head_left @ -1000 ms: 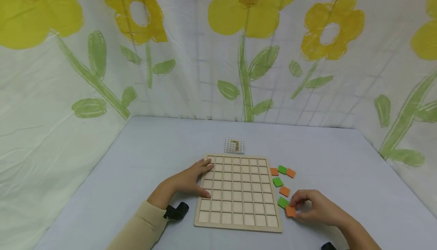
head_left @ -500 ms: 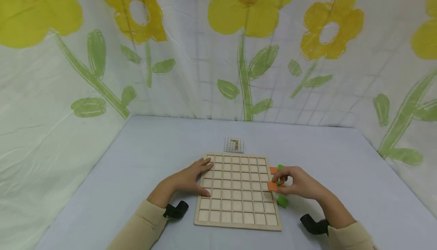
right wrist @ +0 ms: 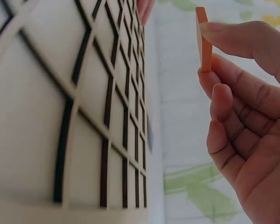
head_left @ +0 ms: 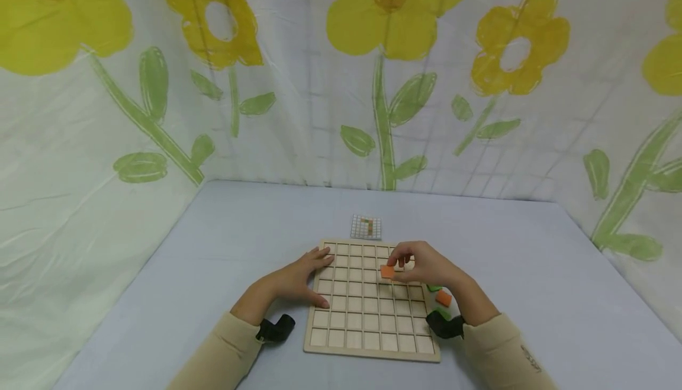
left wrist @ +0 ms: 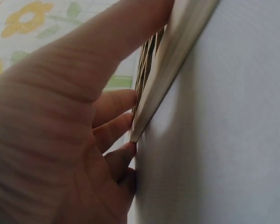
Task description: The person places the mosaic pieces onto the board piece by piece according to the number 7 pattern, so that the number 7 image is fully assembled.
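Note:
A wooden grid board (head_left: 354, 322) lies flat on the white table, its square cells bare where they show. My left hand (head_left: 292, 279) rests on the board's left edge, fingers spread along the rim; the left wrist view shows the fingertips touching that side. Above the upper right part of the board, my right hand (head_left: 428, 266) pinches an orange square tile (head_left: 387, 271) between thumb and fingers. In the right wrist view the tile (right wrist: 205, 42) stands edge-on, apart from the board. The right hand covers some cells in the upper right.
Behind the board lies a small pattern card (head_left: 366, 227) with a gridded orange and green figure. Right of the board are another orange tile (head_left: 444, 299) and green tiles (head_left: 435, 287), partly hidden by my right arm. A flower-printed cloth (head_left: 298, 112) hangs at the back.
My right hand has picked up the nearest orange tile from the table and carried it left and away over the board. My left hand has stayed in place.

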Demonstrator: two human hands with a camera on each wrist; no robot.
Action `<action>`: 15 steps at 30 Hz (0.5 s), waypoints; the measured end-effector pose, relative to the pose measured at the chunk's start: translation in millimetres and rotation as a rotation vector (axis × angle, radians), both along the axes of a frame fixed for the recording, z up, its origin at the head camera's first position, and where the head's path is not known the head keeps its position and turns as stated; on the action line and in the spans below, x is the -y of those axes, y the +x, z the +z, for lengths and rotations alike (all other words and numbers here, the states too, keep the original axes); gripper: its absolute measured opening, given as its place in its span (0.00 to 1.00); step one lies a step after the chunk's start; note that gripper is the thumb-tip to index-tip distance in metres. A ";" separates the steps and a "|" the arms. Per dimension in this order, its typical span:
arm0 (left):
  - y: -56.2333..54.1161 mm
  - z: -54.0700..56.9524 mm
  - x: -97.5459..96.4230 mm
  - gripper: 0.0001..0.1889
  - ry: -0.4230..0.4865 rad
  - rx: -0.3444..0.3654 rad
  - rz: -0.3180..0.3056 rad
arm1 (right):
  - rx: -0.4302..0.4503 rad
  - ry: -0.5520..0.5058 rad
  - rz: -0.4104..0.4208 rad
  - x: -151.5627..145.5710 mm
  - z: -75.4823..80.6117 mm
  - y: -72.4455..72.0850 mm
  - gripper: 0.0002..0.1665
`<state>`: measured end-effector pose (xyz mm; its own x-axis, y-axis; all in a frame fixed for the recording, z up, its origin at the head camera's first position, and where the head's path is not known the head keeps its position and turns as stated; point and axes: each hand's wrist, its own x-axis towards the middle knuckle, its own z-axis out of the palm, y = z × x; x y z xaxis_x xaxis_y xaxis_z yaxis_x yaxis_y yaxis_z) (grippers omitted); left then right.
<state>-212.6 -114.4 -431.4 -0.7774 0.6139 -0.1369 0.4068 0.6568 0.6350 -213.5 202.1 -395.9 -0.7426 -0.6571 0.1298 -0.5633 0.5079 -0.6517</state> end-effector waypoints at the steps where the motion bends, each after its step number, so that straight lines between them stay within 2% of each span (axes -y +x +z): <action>1: 0.2 0.0 0.4 0.51 0.001 0.000 0.000 | -0.001 -0.003 0.003 3.2 -0.2 -1.7 0.08; 8: 0.1 -0.1 0.3 0.51 -0.011 0.002 0.018 | 0.034 -0.018 0.008 24.5 0.9 -9.3 0.09; 15: -0.5 -0.8 -0.7 0.51 -0.009 0.008 0.020 | 0.048 0.021 -0.046 45.4 4.1 -15.1 0.08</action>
